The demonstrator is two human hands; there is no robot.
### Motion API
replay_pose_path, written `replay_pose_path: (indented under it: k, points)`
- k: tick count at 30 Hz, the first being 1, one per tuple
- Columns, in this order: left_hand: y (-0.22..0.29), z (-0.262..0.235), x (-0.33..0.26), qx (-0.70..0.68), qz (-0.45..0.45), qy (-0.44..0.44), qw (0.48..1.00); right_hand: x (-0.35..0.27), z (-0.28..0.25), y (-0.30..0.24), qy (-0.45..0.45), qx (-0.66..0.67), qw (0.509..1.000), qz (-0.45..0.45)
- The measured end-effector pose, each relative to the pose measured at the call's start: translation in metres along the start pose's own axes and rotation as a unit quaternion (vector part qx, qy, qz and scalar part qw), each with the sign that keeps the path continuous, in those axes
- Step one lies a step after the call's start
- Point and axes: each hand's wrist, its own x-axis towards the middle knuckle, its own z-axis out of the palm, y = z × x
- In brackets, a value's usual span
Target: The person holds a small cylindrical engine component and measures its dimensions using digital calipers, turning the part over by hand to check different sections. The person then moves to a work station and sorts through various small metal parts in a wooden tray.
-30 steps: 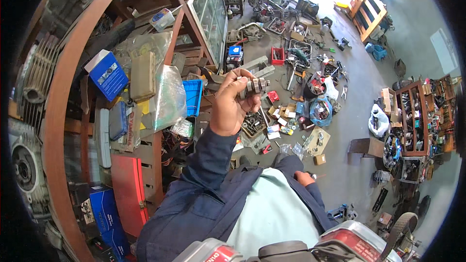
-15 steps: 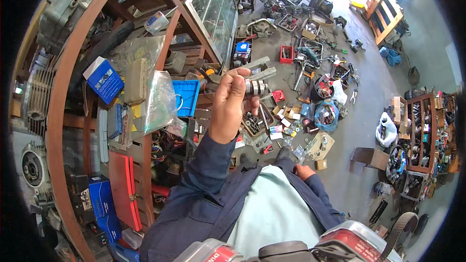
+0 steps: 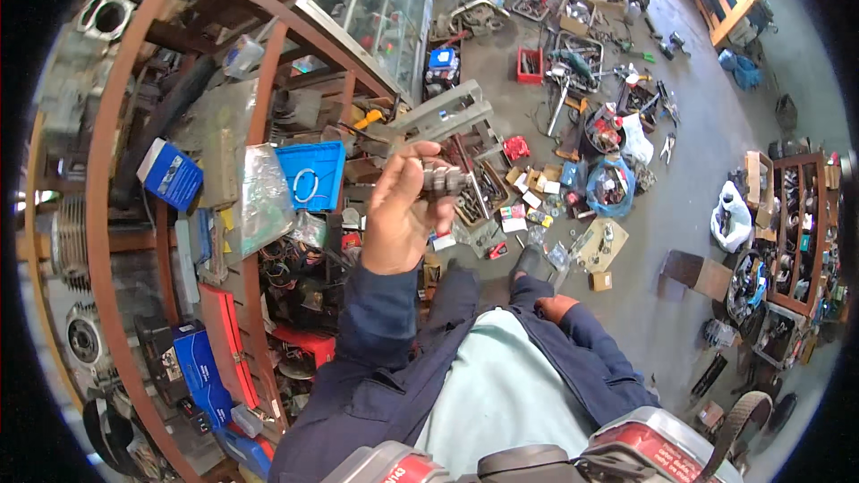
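My left hand [image 3: 395, 215] is raised in front of my chest, its fingers and thumb closed around a short ringed metal shaft [image 3: 445, 181]. The shaft is shiny grey, with several thick collars, and its end sticks out to the right past my fingertips. Low by my thigh rests my right hand [image 3: 557, 307], partly covered by the dark sleeve; its fingers are too small and hidden to read. Beyond the left hand lie a grey slotted metal bracket [image 3: 447, 112] and an open box of metal parts [image 3: 479, 197].
A brown metal rack [image 3: 103, 233] stands on my left, holding a blue tray [image 3: 313, 174] and a red case [image 3: 228, 344]. Small cartons, a red crate [image 3: 530, 64] and a blue plastic bag [image 3: 612, 186] cover the floor ahead. A cardboard box [image 3: 696, 275] is at right.
My left hand has come slightly left and down, still holding the shaft, which has turned a little. The whole view has shifted. My right hand stays low by my thigh.
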Motion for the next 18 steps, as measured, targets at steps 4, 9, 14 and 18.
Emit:
replay_pose_path:
  k: [4, 9, 14, 18]
  points:
    - [-0.045, -0.047, 0.005, -0.045, -0.086, 0.036, 0.995, 0.003, 0.022, 0.007, -0.081, -0.001, 0.997, 0.008]
    - [-0.110, -0.120, -0.002, -0.099, -0.219, 0.075, 0.968, 0.009, 0.017, -0.012, -0.144, 0.010, 0.989, 0.028]
    - [-0.196, -0.196, 0.005, -0.143, -0.275, 0.064, 0.949, 0.068, 0.076, 0.007, -0.261, 0.055, 0.963, -0.038]
    - [-0.278, -0.286, 0.022, -0.108, -0.302, 0.090, 0.943, 0.151, 0.092, 0.034, -0.190, 0.077, 0.978, -0.048]
